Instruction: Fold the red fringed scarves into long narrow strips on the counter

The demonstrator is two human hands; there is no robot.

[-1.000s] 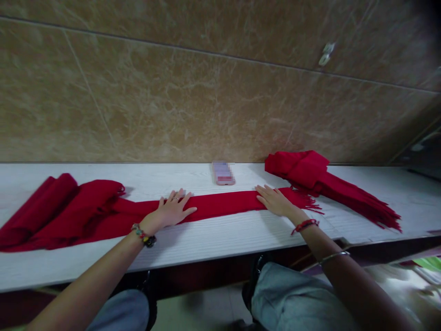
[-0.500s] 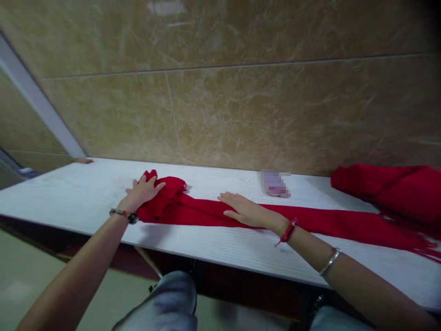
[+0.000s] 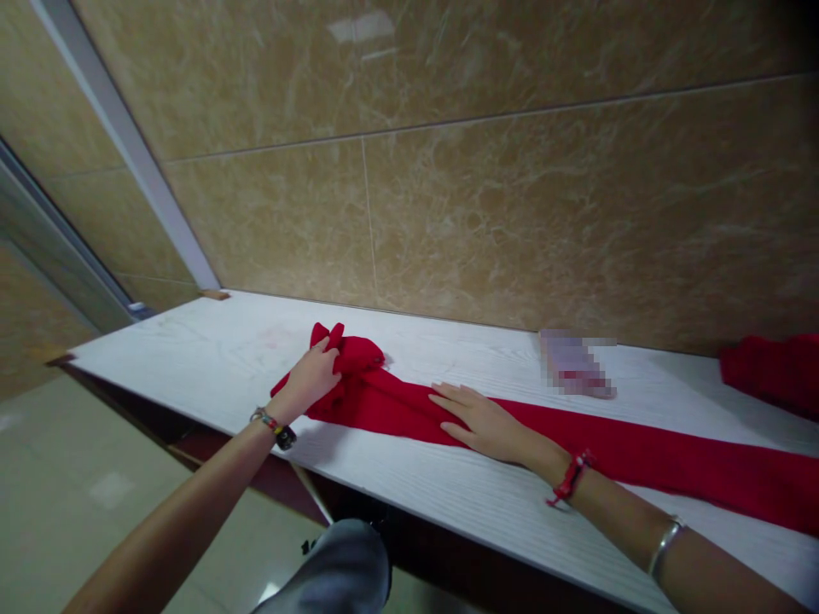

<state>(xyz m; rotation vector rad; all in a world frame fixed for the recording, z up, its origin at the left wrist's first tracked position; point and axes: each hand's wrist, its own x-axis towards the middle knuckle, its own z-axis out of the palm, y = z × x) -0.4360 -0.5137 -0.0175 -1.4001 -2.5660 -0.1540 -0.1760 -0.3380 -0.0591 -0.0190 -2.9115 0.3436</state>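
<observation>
A long red scarf (image 3: 640,448) stretches lengthwise over the white tabletop, running out of view at the right. Its left end is bunched into loose folds. My left hand (image 3: 312,377) has its fingers curled into that bunch, gripping the cloth; parts of the fingers are hidden in the folds. Flat on the smooth stretch to the right lies my right hand (image 3: 481,422), fingers extended, pressing the scarf against the surface without grasping it.
A pixelated flat object (image 3: 576,365) lies behind the scarf near the tiled wall (image 3: 486,222). More red fabric (image 3: 774,371) is heaped at the far right. The white table (image 3: 205,367) is narrow, its front edge above my knee (image 3: 345,554).
The view has turned left, so things appear further right. My left hand's spread fingers have curled into the bunched scarf end. My right hand stays flat on the scarf.
</observation>
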